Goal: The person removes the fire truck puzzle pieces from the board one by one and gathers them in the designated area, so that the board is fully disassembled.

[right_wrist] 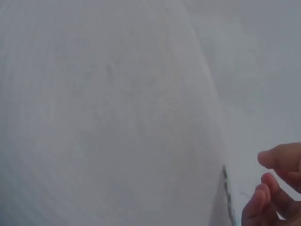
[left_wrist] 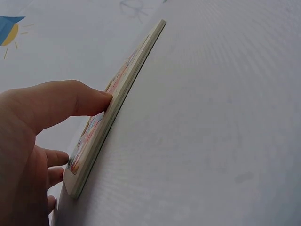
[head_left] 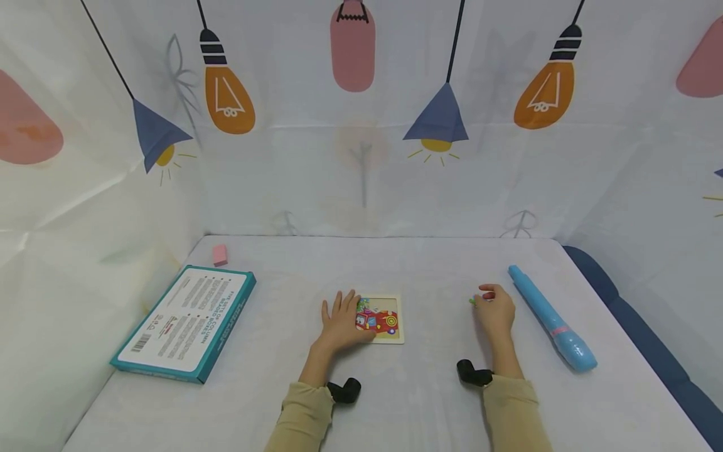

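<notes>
On a white table [head_left: 423, 389], at the far left, a teal-edged box [head_left: 175, 320] lies flat, its white panel of print facing up, with a small pink block [head_left: 219, 255] just beyond its far edge. Left of centre, the person's left hand [head_left: 341, 323] rests over the left part of a small wooden picture puzzle [head_left: 400, 321], fingers spread, thumb pressed on its near rim. The puzzle lies flat near the middle of the table and shows a red vehicle; a plain, pale patch along its top may be an unfilled space. Well to the right, apart from the other hand, the right hand [head_left: 495, 311] is poised with loosely bent fingers beside a small green piece [head_left: 472, 301], mostly hidden; the right wrist view shows a gap between the fingertips and nothing visible in them. The step in hand appears to be steadying the puzzle while reaching for the piece; the next move would call for a fine pinch and a lift. Farthest right lies a long light-blue tube [head_left: 550, 320] with a pink band.
</notes>
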The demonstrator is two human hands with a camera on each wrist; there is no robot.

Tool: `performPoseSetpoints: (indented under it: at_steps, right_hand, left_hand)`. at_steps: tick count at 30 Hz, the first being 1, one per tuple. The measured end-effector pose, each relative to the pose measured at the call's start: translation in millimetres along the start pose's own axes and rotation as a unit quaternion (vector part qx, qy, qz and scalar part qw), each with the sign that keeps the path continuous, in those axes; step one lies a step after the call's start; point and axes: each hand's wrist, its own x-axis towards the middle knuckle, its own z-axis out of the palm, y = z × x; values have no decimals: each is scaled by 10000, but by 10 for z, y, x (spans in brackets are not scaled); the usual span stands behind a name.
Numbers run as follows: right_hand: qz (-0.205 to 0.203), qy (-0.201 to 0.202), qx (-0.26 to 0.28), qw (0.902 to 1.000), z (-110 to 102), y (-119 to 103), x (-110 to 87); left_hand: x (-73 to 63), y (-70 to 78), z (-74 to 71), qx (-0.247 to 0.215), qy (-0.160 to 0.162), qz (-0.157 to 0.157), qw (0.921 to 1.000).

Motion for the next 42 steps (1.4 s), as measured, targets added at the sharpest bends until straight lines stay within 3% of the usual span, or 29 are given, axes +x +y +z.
performPoseSetpoints:
  at_steps: [9,24,35,42]
  right_hand:
    - [-436,-167,368,9982,150,-179,-115]
    - [-503,-958,1408,9841,442,-376,-261]
    - [-395,-1418,1434,9786,711,-583,-418]
    - [-710,-1754,1311,9731,861,-747,-532]
  left_hand:
    - [0,-6,11,72,-20,-38,10000]
    - [-6,-75,10,394,118,103,9991]
    - [-16,-71,-33,305,144,1,9994]
    - [-13,-97,-75,231,176,55,9996]
